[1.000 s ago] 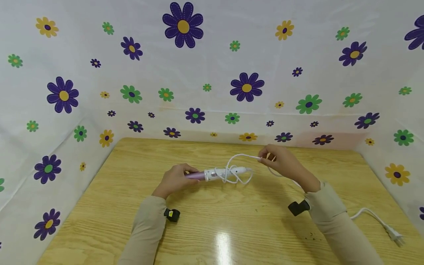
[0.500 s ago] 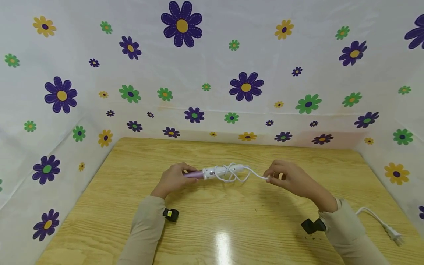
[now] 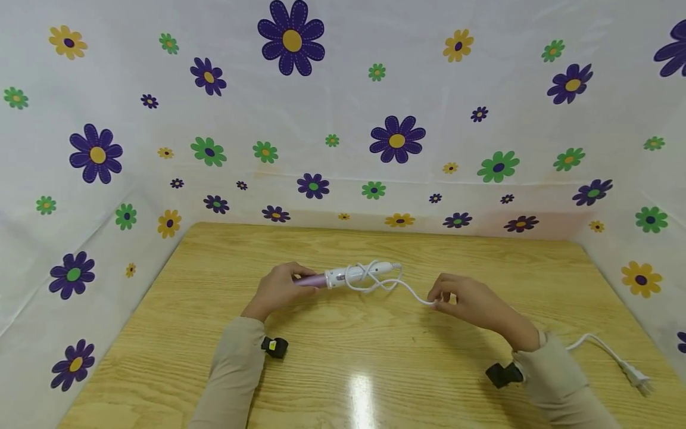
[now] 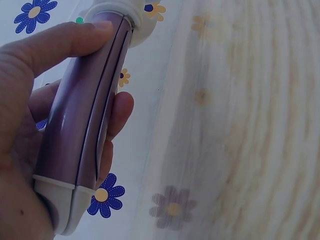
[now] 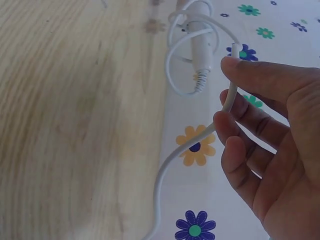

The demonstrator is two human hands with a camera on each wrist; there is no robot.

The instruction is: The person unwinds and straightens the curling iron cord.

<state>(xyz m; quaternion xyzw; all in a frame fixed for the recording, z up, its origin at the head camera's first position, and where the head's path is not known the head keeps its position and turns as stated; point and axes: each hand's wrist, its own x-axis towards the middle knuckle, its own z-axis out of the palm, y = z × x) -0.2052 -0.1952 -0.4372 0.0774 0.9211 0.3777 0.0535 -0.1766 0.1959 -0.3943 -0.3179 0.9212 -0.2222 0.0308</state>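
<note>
My left hand point(image 3: 277, 289) grips the purple barrel of a hair straightener point(image 4: 82, 105), fingers wrapped about it and the thumb along its top in the left wrist view. The straightener's white handle point(image 3: 351, 274) points right, tilted slightly up, above the table. Loose loops of white cord point(image 3: 412, 292) lie round that handle. To its right, my right hand point(image 3: 474, 302) pinches the cord between thumb and fingers. In the right wrist view, a coiled strain relief point(image 5: 201, 80) shows at the handle's end, and the cord point(image 5: 159, 187) runs on past my fingers.
The wooden table point(image 3: 321, 369) lies under both hands. A white two-prong plug point(image 3: 636, 376) rests at the right on its stretch of cord. A flower-print sheet point(image 3: 343, 107) stands behind the table and along both sides.
My right hand has swung down and slightly right with the cord, which earlier arched above the handle and now slopes down from it. The left hand has barely shifted and still grips the hair straightener.
</note>
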